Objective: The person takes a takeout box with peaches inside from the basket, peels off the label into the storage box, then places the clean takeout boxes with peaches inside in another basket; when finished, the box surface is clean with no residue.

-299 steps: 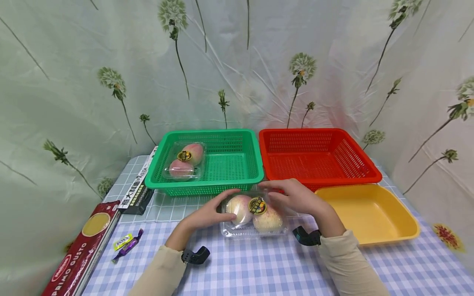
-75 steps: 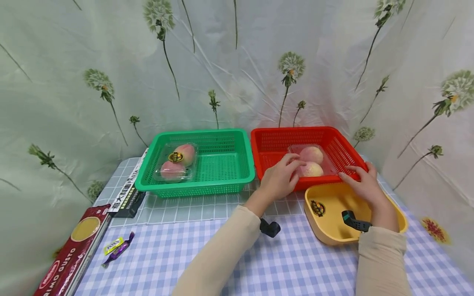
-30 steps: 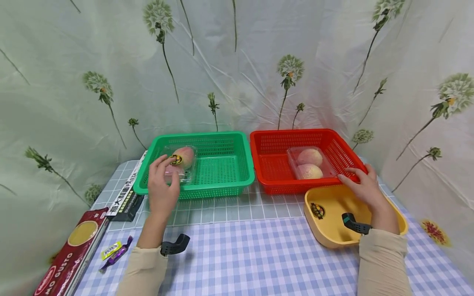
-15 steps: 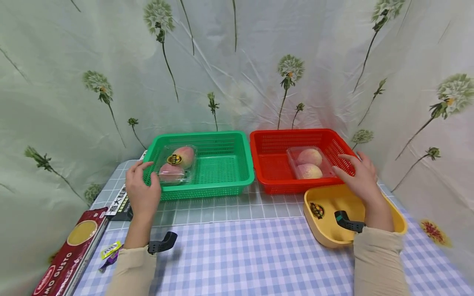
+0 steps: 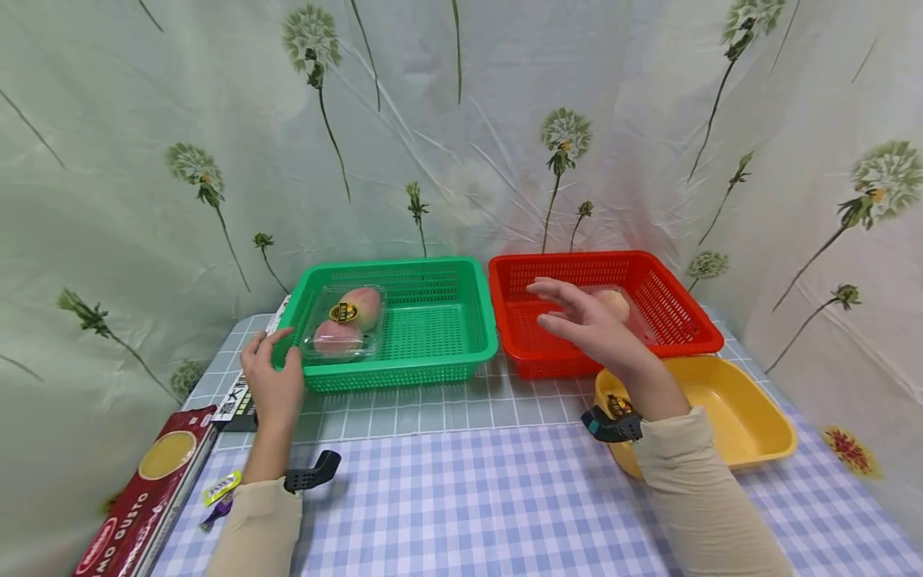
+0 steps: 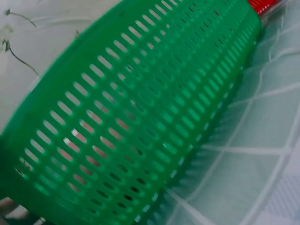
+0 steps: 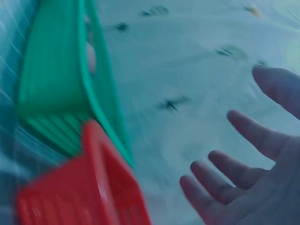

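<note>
In the head view, my left hand (image 5: 272, 385) is at the near left corner of the green basket (image 5: 404, 370), fingers curved over its left rim and thumb at the front. The left wrist view is mostly filled by the basket's slotted wall (image 6: 122, 108), with a bit of the fingers at the lower left. My right hand (image 5: 587, 320) hovers above the front of the red basket (image 5: 555, 365), holding nothing, its fingers spread in the right wrist view. A clear pack of two peaches (image 5: 344, 324) lies in the green basket; another peach pack (image 5: 613, 303) in the red one is partly hidden.
A yellow tub (image 5: 735, 417) with a black round sticker (image 5: 618, 405) stands before the red basket. At left lie a red pasta pack (image 5: 147, 489), a dark pasta box (image 5: 238, 405) and two small wrapped sweets (image 5: 219, 489). Checked cloth (image 5: 461, 497) covers the table.
The peach pack went from the table's middle into the red basket. My left hand shifted from there to the green basket's left corner. My right hand left the red basket's right rim, moving left.
</note>
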Motion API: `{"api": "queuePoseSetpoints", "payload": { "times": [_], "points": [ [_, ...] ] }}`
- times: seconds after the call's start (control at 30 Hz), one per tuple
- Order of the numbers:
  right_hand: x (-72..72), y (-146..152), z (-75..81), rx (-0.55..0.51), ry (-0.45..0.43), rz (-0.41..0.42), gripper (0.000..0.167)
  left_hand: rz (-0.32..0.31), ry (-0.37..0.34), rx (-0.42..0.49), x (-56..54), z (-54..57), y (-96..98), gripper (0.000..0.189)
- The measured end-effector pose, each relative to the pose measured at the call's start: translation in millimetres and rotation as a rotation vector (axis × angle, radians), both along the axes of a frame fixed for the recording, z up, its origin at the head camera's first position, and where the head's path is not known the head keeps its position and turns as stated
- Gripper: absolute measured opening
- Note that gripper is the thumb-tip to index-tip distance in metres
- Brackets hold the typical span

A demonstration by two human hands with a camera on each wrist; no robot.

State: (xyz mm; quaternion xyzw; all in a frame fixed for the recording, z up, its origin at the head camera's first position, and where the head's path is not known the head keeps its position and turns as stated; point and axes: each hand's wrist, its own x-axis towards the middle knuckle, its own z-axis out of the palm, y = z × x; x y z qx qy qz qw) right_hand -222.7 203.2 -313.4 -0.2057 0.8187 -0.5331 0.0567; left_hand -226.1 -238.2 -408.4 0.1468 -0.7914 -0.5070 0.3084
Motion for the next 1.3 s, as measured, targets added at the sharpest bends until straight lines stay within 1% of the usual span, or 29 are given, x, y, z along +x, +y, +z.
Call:
{"api": "queuePoseSetpoints", "payload": {
  "times": [0.1, 0.2, 0.27, 0.4, 0.57, 0.63, 0.7, 0.8, 0.9, 0.97, 1.13, 1.23, 1.3],
  "points": [
    [-10.7, -28.9, -4.7, -0.078, -0.062, 0.042, 0.051, -0.012, 0.024, -0.002, -1.4, -6.0, -2.9, 0.038],
    [-20.9, -58.7, -12.9, -0.128, -0.108, 0.062, 0.045, -0.002, 0.057, -0.017, -2.4, -11.0, -4.9, 0.036],
    [-26.7, -77.2, -18.6, -0.118, -0.136, 0.063, 0.042, 0.01, 0.077, -0.014, -2.7, -14.7, -5.4, 0.035],
    [-36.8, -108.0, -28.1, -0.045, -0.153, 0.052, 0.038, 0.031, 0.101, -0.003, -2.5, -20.9, -5.4, 0.034],
    [-46.6, -139.3, -34.0, -0.019, -0.179, 0.096, 0.04, 0.068, 0.122, 0.031, -2.1, -26.7, -2.8, 0.036],
    [-49.7, -150.3, -34.8, -0.019, -0.201, 0.117, 0.04, 0.074, 0.131, 0.047, -1.5, -27.9, -1.8, 0.036],
    [-52.6, -160.1, -34.3, -0.015, -0.221, 0.13, 0.038, 0.069, 0.14, 0.057, -1.3, -28.5, -1.2, 0.036],
    [-58.0, -172.9, -33.3, -0.012, -0.25, 0.171, 0.036, 0.057, 0.157, 0.067, -1.2, -29.1, -1.3, 0.036],
    [-63.3, -182.4, -33.7, 0.002, -0.289, 0.22, 0.041, 0.052, 0.166, 0.069, -1.3, -31.1, -1.3, 0.036],
    [-66.6, -188.3, -34.9, 0.023, -0.314, 0.235, 0.044, 0.051, 0.176, 0.073, -1.8, -32.3, -1.8, 0.035],
    [-74.2, -205.3, -39.4, 0.04, -0.373, 0.218, 0.047, 0.06, 0.198, 0.079, -3.6, -32.3, -2.6, 0.035],
    [-78.2, -215.4, -42.1, 0.028, -0.425, 0.191, 0.05, 0.062, 0.209, 0.092, -5.1, -31.7, -2.2, 0.034],
    [-80.1, -221.1, -43.4, 0.002, -0.474, 0.172, 0.053, 0.063, 0.218, 0.102, -5.9, -31.3, -2.0, 0.034]
  ]
}}
